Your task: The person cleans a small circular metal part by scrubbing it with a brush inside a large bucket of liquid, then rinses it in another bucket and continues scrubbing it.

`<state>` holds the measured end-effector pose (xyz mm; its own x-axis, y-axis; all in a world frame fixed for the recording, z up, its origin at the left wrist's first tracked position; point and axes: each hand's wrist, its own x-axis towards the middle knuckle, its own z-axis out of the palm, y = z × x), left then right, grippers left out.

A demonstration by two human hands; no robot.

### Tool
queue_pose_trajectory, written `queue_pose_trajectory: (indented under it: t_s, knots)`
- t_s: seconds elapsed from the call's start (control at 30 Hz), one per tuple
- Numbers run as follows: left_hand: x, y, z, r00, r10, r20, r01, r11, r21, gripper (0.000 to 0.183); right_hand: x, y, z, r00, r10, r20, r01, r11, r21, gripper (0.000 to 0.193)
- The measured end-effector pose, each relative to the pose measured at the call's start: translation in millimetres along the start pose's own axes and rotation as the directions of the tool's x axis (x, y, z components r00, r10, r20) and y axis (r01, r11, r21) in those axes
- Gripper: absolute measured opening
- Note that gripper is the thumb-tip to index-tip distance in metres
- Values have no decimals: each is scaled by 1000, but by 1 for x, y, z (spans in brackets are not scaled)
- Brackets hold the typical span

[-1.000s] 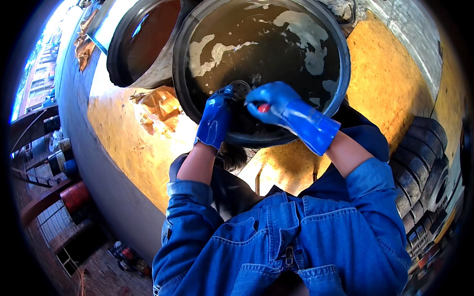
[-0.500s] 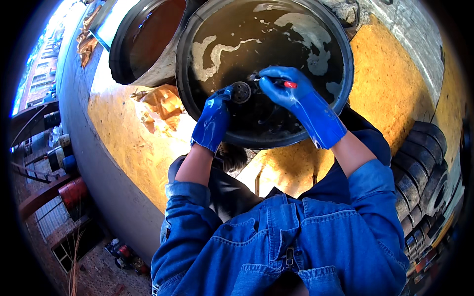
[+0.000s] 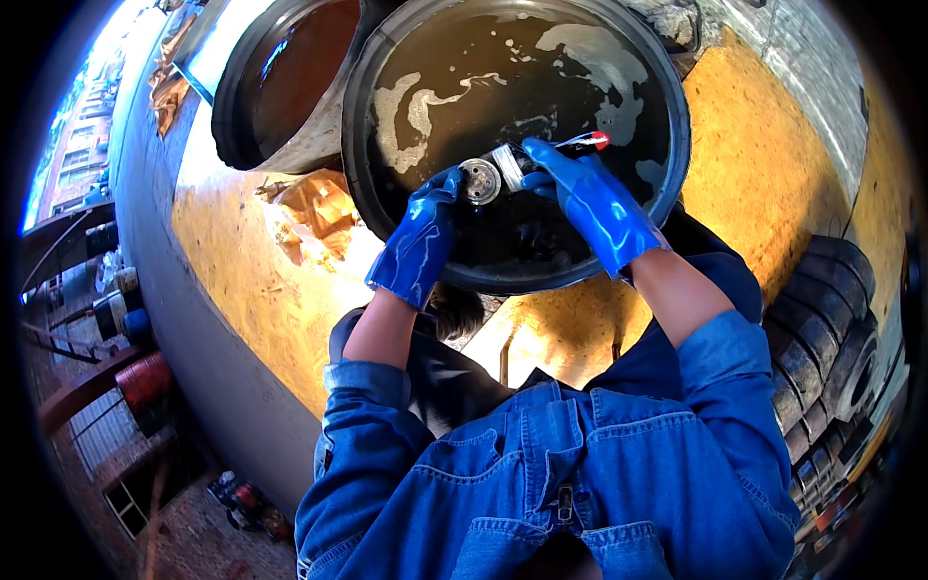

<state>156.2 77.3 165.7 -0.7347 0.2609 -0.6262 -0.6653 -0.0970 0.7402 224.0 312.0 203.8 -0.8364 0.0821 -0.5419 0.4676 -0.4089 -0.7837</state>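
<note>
1. Round metal disc [image 3: 480,182] is held over the near side of the big tub, its holed face showing. Left hand [image 3: 418,232] has its gloved fingers curled onto the disc's left edge, so that one's gripping.
2. Right hand [image 3: 577,184] is closed around a red-tipped tool [image 3: 599,141]. Half a second ago that red end was tucked against the glove; now it pokes out past it. Also new: a pale band [image 3: 507,166] right beside the disc, where there was a gap. Can't tell if it's the tool's head or another part. My read: the work's back at the disc, both hands in close.
3. Containers: left one's a pale-sided bucket [image 3: 314,137] with reddish-brown liquid [image 3: 304,72] in it.
4. Next over, the wide black tub [image 3: 357,126]: murky brown liquid [image 3: 474,111], whitish foam patches [image 3: 619,72] floating on top.
</note>
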Motion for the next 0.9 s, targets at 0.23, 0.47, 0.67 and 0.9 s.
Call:
queue_pose_trajectory:
  t_s: [0.23,0.47,0.67,0.9]
  knots:
    - [8,-7,1,980,-154,125,178,961,-211,49,5,14,19,995,19,101,-13,998,-64,42]
    - [12,-2,-1,954,-185,235,256,911,-324,59,18,19,11,936,-351,8,338,894,-294,21]
    - [7,9,12,956,-259,137,290,897,-334,60,25,16,-11,980,-198,-26,128,720,-682,18]
    - [14,-7,-14,952,-30,305,102,969,-224,55,-3,11,30,632,-526,569,745,615,-260,21]
